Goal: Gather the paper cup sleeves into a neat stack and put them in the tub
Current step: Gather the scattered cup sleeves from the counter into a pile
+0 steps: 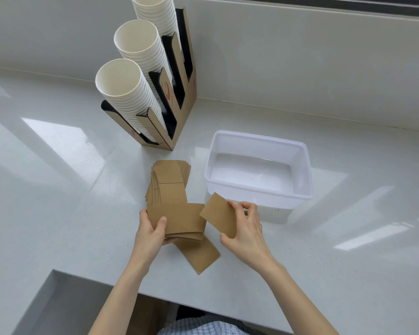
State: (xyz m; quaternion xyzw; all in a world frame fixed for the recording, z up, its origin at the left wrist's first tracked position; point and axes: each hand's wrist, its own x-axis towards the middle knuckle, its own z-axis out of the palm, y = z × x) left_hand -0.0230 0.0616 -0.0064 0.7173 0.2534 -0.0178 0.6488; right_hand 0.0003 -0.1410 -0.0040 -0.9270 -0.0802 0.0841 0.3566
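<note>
At frame centre the left hand (153,229) pinches a small stack of brown sleeves (177,218); the right hand (243,228) holds a single sleeve (219,215) just beside it. More sleeves (169,182) lie fanned on the white table (58,189), one loose sleeve (198,256) below. The tub (258,189) sits right of centre, the cup holder (179,110) upper left.

Three stacks of white paper cups (131,76) stand in one cardboard holder (179,126) at 11 o'clock on the surface (58,189). One white tub (298,189) sits at 2 o'clock. The brown sleeves fall into four groups: a fanned pile (169,182) at 12 o'clock, too overlapped to count; a small bundle (179,218) in the left hand (150,233); one single sleeve (221,215) in the right hand (246,228); and one loose sleeve (198,256) at 6 o'clock. Two hands show.
</note>
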